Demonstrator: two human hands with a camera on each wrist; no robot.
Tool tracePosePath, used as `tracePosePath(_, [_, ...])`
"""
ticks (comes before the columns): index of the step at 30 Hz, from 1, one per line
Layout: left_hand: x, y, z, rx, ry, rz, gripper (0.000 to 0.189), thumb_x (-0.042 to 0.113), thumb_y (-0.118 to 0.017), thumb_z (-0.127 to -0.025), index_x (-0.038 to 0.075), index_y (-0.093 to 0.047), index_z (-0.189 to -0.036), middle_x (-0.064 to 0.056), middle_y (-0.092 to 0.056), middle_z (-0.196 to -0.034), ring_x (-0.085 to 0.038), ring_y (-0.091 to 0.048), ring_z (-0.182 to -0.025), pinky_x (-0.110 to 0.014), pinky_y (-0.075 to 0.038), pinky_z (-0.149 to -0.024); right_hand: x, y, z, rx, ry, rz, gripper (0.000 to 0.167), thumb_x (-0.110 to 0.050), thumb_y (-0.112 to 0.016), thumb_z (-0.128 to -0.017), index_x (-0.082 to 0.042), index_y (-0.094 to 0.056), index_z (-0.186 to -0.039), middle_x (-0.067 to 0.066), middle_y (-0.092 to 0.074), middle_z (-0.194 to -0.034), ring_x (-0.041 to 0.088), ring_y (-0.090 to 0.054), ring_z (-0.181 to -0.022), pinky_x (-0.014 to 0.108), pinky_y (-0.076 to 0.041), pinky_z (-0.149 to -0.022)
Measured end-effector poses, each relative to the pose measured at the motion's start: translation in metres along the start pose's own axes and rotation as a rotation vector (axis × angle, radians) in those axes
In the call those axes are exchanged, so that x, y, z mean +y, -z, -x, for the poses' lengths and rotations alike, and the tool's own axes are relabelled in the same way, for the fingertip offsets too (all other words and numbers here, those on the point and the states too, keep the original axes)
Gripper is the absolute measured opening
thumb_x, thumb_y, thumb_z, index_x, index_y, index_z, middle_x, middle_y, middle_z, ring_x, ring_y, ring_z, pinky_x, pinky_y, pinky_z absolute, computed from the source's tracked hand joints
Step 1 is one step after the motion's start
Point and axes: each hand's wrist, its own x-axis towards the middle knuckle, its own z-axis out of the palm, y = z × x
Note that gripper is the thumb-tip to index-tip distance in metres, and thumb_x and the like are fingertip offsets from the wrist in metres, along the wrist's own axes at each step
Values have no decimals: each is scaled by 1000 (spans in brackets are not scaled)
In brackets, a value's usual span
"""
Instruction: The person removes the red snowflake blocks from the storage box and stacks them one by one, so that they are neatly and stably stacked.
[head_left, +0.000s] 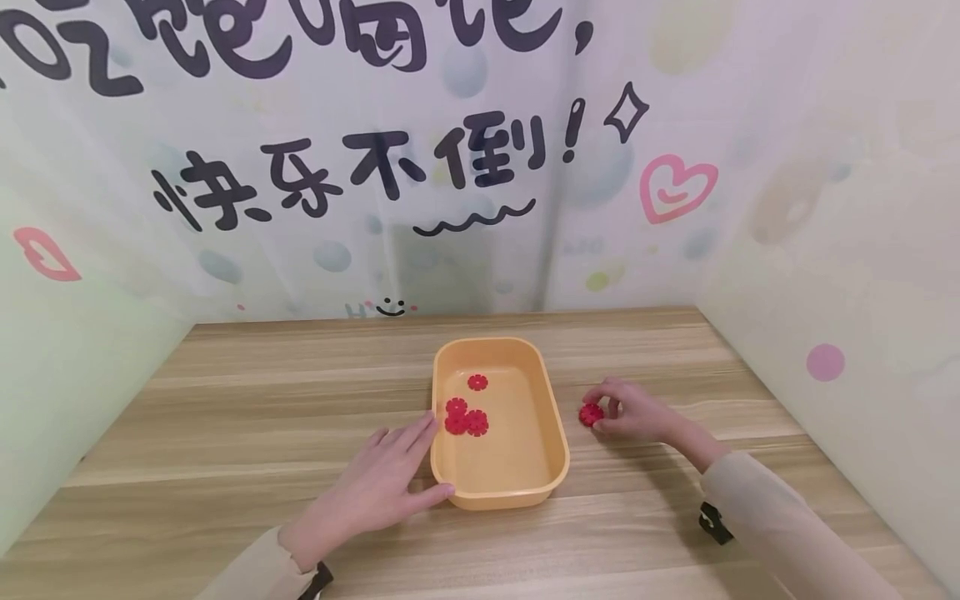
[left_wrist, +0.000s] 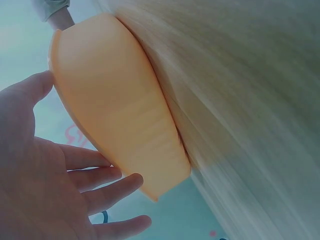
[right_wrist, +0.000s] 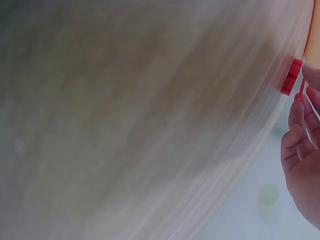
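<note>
A yellow-orange plastic tray [head_left: 521, 442] stands on the table with several red notched interlocking discs [head_left: 477, 423] lying in its left half. My left hand [head_left: 375, 483] is at the tray's left side, fingers extended, with thumb and fingertips at the rim; the left wrist view shows the tray's outer wall [left_wrist: 110, 95] beside the spread fingers. To the right of the tray, my right hand [head_left: 630, 410] pinches a red interlocking disc [right_wrist: 302, 89] between thumb and fingers. Just under it, more red discs [right_wrist: 291, 77] sit stacked on the tabletop.
The wood-grain table [head_left: 262, 400] meets a printed white backdrop [head_left: 300, 275] at the back. Pale side panels [head_left: 862, 275] border it on the left and right. The tray's right rim stands between the right hand and the discs inside.
</note>
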Motion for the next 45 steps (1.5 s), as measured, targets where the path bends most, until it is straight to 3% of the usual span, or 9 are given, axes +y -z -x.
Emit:
tracePosePath(12, [0, 0, 0, 7, -16, -10, 81, 61, -45, -80, 2, -34, -135, -11, -32, -138, -23, -36, -120, -50, -32, -91, -2, 0, -1, -9, -22, 18, 27, -6, -70, -72, -4, -60, -97, 1, -56, -86, 12, -52, -67, 27, -44, -60])
tracePosePath(17, [0, 0, 0, 6, -15, -1, 81, 60, -46, -80, 1, -34, -135, -11, -32, -138, -23, -36, -119, -50, -32, -90, -4, 0, -1, 11, -36, 44, 33, -13, -73, -71, -5, -60, -100, 0, -55, -86, 11, -51, -65, 26, -42, -59])
tracePosePath(29, [0, 0, -1, -3, -6, -9, 81, 61, -45, -80, 2, -34, -135, -10, -31, -138, -23, -36, -120, -50, -31, -90, -5, -2, -5, -57, -56, 76, 38, -22, -74, -72, -6, -59, -103, 0, -58, -93, 6, -48, -61, 23, -43, -56])
tracePosePath(45, [0, 1, -1, -13, 3, 1, 82, 61, -45, -80, 3, -33, -135, -10, -31, -139, -25, -36, -120, -52, -30, -91, -3, -5, -6, -55, -14, 112, 33, -22, -73, -73, -10, -60, -101, -4, -57, -89, 9, -47, -63, 23, -42, -56])
